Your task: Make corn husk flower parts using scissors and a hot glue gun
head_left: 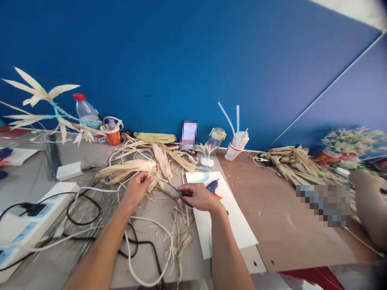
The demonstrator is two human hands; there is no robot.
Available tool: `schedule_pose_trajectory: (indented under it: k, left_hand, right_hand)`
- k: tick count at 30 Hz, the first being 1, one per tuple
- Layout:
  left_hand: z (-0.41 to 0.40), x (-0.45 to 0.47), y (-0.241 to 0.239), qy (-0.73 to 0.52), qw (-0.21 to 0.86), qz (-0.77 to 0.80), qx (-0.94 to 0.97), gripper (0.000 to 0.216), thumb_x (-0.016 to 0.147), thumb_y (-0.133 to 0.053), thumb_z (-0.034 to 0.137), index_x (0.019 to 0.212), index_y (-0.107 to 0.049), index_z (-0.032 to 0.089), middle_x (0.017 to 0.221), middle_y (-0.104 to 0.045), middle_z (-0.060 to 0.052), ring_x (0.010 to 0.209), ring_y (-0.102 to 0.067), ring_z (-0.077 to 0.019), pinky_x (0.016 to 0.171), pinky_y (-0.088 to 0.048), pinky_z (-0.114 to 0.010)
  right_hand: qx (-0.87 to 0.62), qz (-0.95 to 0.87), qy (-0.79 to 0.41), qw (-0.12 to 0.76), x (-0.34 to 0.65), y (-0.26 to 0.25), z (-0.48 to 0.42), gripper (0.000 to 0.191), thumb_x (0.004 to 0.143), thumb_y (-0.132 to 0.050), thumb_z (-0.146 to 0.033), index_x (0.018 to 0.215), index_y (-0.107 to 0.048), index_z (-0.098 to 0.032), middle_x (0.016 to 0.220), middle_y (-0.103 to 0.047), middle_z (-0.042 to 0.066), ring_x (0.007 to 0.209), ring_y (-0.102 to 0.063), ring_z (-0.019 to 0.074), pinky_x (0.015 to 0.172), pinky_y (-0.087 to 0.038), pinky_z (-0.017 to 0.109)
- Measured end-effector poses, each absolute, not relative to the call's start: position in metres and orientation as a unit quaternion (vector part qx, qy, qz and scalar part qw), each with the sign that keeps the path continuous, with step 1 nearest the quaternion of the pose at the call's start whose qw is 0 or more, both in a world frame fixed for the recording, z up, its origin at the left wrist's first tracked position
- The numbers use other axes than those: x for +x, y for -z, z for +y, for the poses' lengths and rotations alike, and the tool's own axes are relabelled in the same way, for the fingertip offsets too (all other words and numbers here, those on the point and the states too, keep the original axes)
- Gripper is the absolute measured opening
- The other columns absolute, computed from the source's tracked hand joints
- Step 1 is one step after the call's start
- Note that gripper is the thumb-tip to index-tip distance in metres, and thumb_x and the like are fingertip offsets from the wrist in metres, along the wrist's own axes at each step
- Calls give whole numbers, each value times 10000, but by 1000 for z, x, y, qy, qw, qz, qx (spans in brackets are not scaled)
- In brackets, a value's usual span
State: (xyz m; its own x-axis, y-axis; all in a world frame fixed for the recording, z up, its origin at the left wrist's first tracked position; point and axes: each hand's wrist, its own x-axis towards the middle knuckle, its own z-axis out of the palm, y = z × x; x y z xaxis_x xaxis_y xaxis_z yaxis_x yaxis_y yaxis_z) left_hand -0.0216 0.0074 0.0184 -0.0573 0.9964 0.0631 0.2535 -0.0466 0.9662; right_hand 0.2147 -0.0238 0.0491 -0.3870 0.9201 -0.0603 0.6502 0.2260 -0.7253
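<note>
My left hand (138, 188) pinches a piece of dried corn husk (149, 166) over the pile on the table. Black-handled scissors (185, 198) are in my right hand (200, 196), and their blades point left toward that husk. Whether the blades touch it, I cannot tell. More dried corn husks (161, 159) lie just behind my hands. To the right of my right hand, a blue glue gun (212, 186) with an orange trigger rests on a white sheet of paper (223, 219).
A white power strip (60, 197) and looping cables (148, 241) take up the left front. Husk flowers on stems (57, 108), a bottle (86, 110) and cups (234, 151) stand along the blue wall. Another person's arm (370, 205) reaches in at right.
</note>
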Motion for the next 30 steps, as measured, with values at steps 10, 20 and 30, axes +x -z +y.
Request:
schedule_pose_trajectory:
  k: [10,20,30]
  left_hand:
    - [6,-22,-21,-466,400,559,557,250,709,-597,423,657,-563,182,543,-489,52,515,-416,-126,529,-323,-253]
    - [6,-22,-21,-463,400,560,559,253,711,-588,433,662,-559,187,538,-459,53,511,-397,-124,524,-310,-256]
    - [4,-15,-24,-554,475,512,454,297,684,-656,443,648,-502,192,539,-417,75,465,-346,-86,476,-295,-237]
  right_hand:
    - [-515,-746,-375,195,215,-47,-23,312,733,-626,-319,1016,-715,-223,745,-656,-8,698,-559,148,675,-425,254]
    - [-516,-744,-369,211,217,-43,-22,286,728,-610,-267,985,-721,-214,782,-684,-3,738,-584,158,733,-431,269]
    - [-528,-631,-450,346,205,-53,-22,317,727,-607,-331,994,-627,-162,614,-526,-37,575,-475,119,576,-383,243]
